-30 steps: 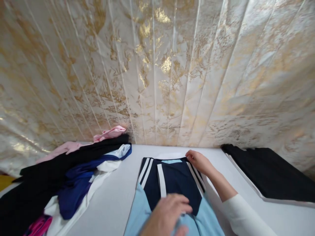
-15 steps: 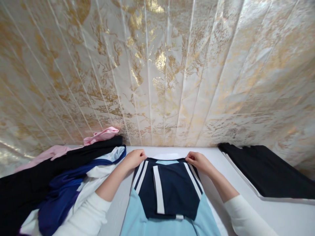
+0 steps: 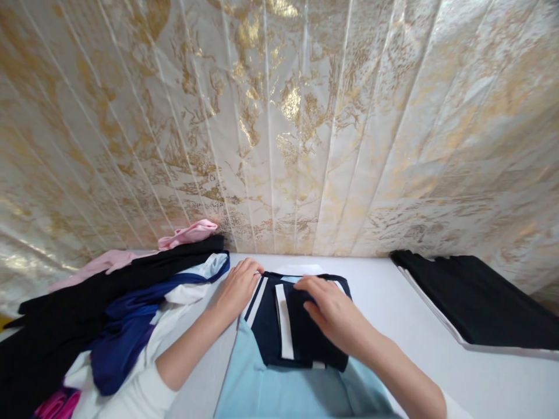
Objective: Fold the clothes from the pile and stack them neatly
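Observation:
A light blue and navy shirt (image 3: 283, 387) with white stripes lies in front of me, its sleeves folded inward across the upper part. The white-banded navy sleeve (image 3: 301, 331) rests on top. At the upper left corner of the shirt, my left hand (image 3: 238, 288) lies with its fingers stretched out, touching the navy edge. Over the right half hovers or rests my right hand (image 3: 329, 305), fingers apart and slightly curved, thumb separate, holding nothing. It covers the right shoulder stripes. Whether its fingertips touch the cloth I cannot tell.
On the left is a loose heap of clothes: black garment (image 3: 126, 279), pink cloth (image 3: 187, 234), dark blue garment (image 3: 122, 337) and white pieces. Folded black clothing (image 3: 476, 302) lies at the right on the white table (image 3: 393, 372). A gold-patterned curtain (image 3: 279, 128) hangs behind.
My right hand has let go of the shirt's upper right corner and moved left over the folded sleeve. My left hand has flattened from a pinch at the upper left corner.

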`<action>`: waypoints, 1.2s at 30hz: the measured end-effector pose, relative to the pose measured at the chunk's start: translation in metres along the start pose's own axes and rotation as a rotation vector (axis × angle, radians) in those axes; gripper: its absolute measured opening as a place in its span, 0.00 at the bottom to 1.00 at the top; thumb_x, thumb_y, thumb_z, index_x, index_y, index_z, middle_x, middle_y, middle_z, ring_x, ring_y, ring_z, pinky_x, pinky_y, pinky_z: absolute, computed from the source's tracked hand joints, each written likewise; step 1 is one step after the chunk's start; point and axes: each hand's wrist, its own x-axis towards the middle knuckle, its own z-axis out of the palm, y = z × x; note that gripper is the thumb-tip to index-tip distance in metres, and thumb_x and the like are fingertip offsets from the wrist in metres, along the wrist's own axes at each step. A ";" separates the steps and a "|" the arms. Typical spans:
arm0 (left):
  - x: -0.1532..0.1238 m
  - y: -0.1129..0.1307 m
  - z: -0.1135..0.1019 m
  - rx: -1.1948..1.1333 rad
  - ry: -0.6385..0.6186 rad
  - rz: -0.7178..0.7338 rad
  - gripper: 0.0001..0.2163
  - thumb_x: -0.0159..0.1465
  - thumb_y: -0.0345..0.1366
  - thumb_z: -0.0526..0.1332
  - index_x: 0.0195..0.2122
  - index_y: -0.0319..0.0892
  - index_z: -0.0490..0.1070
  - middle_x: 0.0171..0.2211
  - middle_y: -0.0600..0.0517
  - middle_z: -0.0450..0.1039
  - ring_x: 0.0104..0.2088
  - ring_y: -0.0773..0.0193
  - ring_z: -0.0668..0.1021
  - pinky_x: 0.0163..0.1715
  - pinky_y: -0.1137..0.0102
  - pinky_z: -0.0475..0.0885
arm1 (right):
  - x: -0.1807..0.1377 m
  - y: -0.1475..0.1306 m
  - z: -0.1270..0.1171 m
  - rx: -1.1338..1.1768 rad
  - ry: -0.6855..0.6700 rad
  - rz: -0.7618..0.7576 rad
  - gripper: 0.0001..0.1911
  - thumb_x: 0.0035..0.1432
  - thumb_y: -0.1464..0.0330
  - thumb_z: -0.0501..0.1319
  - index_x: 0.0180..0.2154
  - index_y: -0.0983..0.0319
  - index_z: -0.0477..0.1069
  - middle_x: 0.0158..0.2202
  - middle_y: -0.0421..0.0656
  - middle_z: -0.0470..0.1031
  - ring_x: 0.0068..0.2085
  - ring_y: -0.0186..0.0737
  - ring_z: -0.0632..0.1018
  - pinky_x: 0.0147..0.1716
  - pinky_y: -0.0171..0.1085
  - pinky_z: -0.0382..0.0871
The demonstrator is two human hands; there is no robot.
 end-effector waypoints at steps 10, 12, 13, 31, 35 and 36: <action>-0.013 -0.022 0.008 -0.001 -0.027 -0.065 0.10 0.65 0.35 0.56 0.47 0.45 0.66 0.46 0.48 0.67 0.47 0.56 0.72 0.49 0.63 0.64 | -0.014 -0.030 0.049 0.092 -0.251 -0.174 0.33 0.65 0.52 0.52 0.65 0.62 0.55 0.69 0.51 0.48 0.68 0.51 0.49 0.64 0.55 0.47; -0.007 -0.024 0.010 -0.016 -0.039 -0.071 0.09 0.65 0.35 0.56 0.47 0.45 0.66 0.45 0.49 0.67 0.46 0.57 0.72 0.48 0.64 0.64 | -0.014 -0.029 0.047 0.108 -0.233 -0.176 0.33 0.65 0.53 0.52 0.65 0.60 0.54 0.69 0.49 0.46 0.69 0.50 0.48 0.64 0.54 0.46; -0.005 -0.024 0.010 -0.024 -0.048 -0.071 0.08 0.65 0.35 0.56 0.45 0.45 0.66 0.44 0.49 0.67 0.46 0.57 0.72 0.48 0.64 0.65 | -0.014 -0.029 0.046 0.114 -0.230 -0.177 0.33 0.65 0.53 0.52 0.65 0.61 0.54 0.69 0.49 0.46 0.69 0.49 0.48 0.64 0.54 0.46; 0.025 -0.045 0.013 -0.019 -0.117 -0.065 0.08 0.67 0.30 0.51 0.31 0.41 0.65 0.37 0.49 0.65 0.40 0.60 0.72 0.45 0.66 0.65 | -0.015 -0.034 0.043 0.144 -0.340 -0.235 0.32 0.64 0.51 0.52 0.65 0.55 0.53 0.70 0.46 0.46 0.69 0.49 0.47 0.65 0.55 0.40; 0.027 -0.041 0.016 0.045 -0.099 -0.093 0.07 0.66 0.29 0.51 0.33 0.41 0.67 0.38 0.48 0.66 0.41 0.58 0.73 0.45 0.64 0.66 | -0.015 -0.034 0.046 0.119 -0.327 -0.229 0.31 0.65 0.53 0.52 0.65 0.55 0.54 0.69 0.46 0.47 0.69 0.49 0.47 0.65 0.54 0.41; 0.027 -0.039 0.015 0.057 -0.091 -0.100 0.07 0.66 0.28 0.51 0.33 0.40 0.67 0.38 0.48 0.66 0.41 0.58 0.73 0.45 0.64 0.66 | -0.016 -0.035 0.047 0.115 -0.323 -0.228 0.31 0.65 0.54 0.52 0.65 0.56 0.53 0.69 0.46 0.47 0.69 0.48 0.47 0.65 0.53 0.41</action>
